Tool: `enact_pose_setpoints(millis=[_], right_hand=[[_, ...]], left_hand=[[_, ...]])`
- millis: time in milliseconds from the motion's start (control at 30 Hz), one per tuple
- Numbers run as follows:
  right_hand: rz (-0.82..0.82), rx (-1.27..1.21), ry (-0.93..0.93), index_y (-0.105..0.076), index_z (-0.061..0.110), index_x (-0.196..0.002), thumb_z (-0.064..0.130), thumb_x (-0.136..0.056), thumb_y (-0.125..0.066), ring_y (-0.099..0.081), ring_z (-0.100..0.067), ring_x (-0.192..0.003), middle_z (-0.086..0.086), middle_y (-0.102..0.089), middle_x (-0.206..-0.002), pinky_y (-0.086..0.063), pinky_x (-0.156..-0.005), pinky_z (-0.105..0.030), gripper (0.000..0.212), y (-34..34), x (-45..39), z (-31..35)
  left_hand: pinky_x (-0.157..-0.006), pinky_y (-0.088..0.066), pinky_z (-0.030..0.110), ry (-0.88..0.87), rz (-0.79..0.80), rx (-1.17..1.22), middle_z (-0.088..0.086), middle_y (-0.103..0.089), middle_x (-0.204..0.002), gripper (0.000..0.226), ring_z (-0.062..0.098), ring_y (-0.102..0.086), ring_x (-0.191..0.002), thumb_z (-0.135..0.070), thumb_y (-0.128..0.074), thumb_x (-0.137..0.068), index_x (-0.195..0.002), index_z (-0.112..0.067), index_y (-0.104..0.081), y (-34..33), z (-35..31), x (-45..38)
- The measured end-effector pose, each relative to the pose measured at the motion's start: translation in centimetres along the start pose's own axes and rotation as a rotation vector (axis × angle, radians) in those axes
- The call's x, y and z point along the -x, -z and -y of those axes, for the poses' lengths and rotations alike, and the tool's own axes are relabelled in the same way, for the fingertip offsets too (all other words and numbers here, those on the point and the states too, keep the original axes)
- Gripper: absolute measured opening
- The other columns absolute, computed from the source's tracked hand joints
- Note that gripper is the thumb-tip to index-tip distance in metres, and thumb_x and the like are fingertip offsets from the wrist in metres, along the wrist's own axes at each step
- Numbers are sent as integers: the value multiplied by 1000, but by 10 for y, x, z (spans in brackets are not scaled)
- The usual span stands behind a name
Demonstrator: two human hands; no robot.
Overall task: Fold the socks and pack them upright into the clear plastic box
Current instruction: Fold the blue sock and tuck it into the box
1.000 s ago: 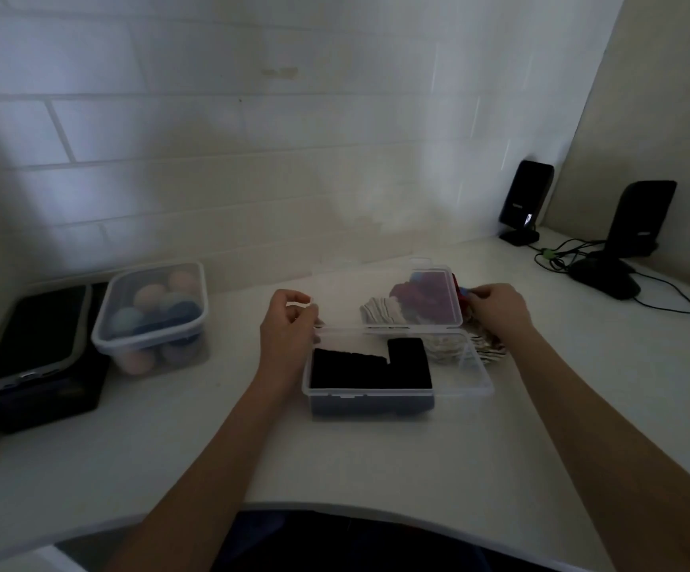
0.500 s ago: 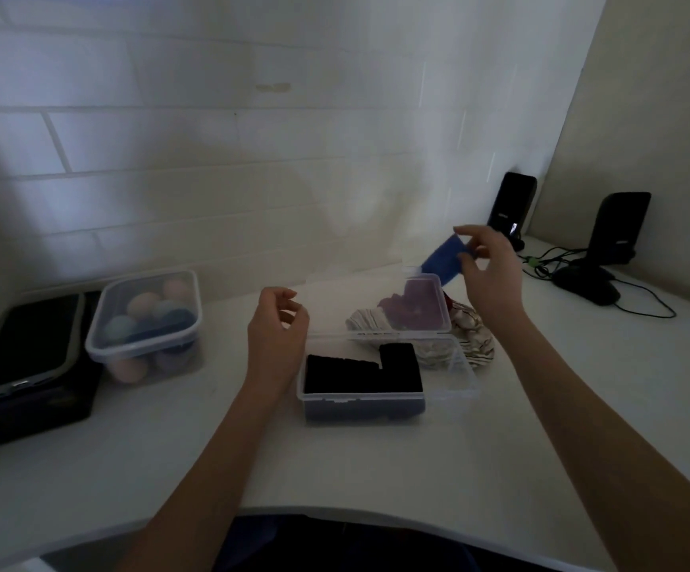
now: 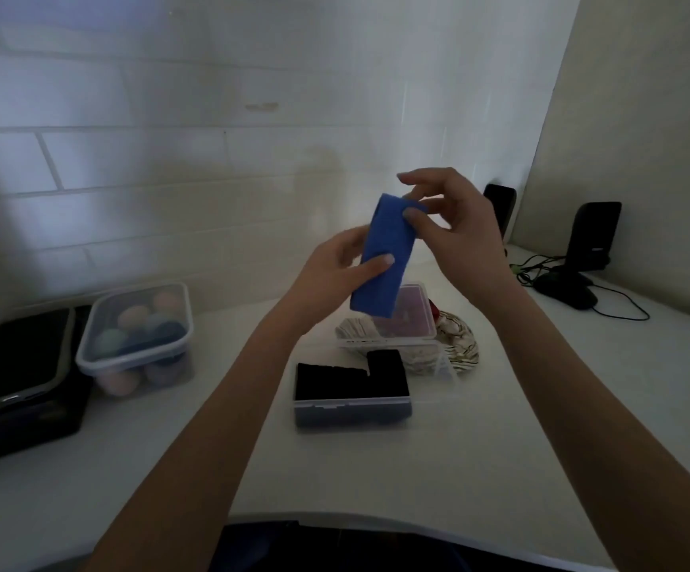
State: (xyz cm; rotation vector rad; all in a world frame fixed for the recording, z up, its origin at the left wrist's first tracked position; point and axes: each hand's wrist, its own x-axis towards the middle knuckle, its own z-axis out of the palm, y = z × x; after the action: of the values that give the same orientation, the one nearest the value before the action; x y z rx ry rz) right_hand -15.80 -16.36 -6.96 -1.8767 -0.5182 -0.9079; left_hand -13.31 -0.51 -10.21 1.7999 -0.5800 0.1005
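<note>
No legible text, labels, brand names, numbers or signs appear on any object in the head view.

Blue sock (image 3: 384, 258) was folded flat, held up in air, tilted, well above box, pinched at both ends. Clear plastic box (image 3: 434, 400) sat open mid-worktop, lid (image 3: 411, 313) flipped up at back. Black socks (image 3: 351, 375) stood packed upright, filling left part of box; right part looked bare. Pale patterned socks (image 3: 456, 342) and dark red one piled loose just behind box, partly seen through lid.
</note>
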Motion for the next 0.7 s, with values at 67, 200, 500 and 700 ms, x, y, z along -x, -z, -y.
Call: enact_pose_setpoints(millis=[67,200,500,700], right_hand=[[12,-50,-14,-61,11,-112,-4,-84,-57,-59,-9,-86,4,-59,-89,-55,-84,-31,32,1,2,2],[45,-71,-195,-52,17,-125,14,-88,-62,-60,-8,-83,6,-58,-92,-56,-77,-26,39,2,11,-3],[282,-195,-463,-67,13,-107,12,-86,-65,-68,-21,-82,-16,-71,-101,-57,-76,-36,21,-3,43,-14],[253,-113,-279,-68,4,-109,-6,-82,-63,-59,-10,-84,-17,-64,-106,-51,-76,-20,30,-5,45,-21]], left_hand=[[-80,-56,27,71,44,67,5,-72,-103,23,12,-70,-88,-28,-65,-84,-105,-18,-64,0,0,1],[-91,-53,48,111,26,163,19,-71,-103,20,35,-68,-95,-24,-64,-85,-99,-11,-68,-3,7,11],[-86,-54,39,116,-6,246,4,-71,-91,13,21,-68,-83,-25,-53,-92,-91,-21,-66,-14,15,20],[-75,-56,24,149,-28,359,1,-64,-92,28,20,-64,-91,-9,-40,-97,-117,0,-57,-22,18,20]])
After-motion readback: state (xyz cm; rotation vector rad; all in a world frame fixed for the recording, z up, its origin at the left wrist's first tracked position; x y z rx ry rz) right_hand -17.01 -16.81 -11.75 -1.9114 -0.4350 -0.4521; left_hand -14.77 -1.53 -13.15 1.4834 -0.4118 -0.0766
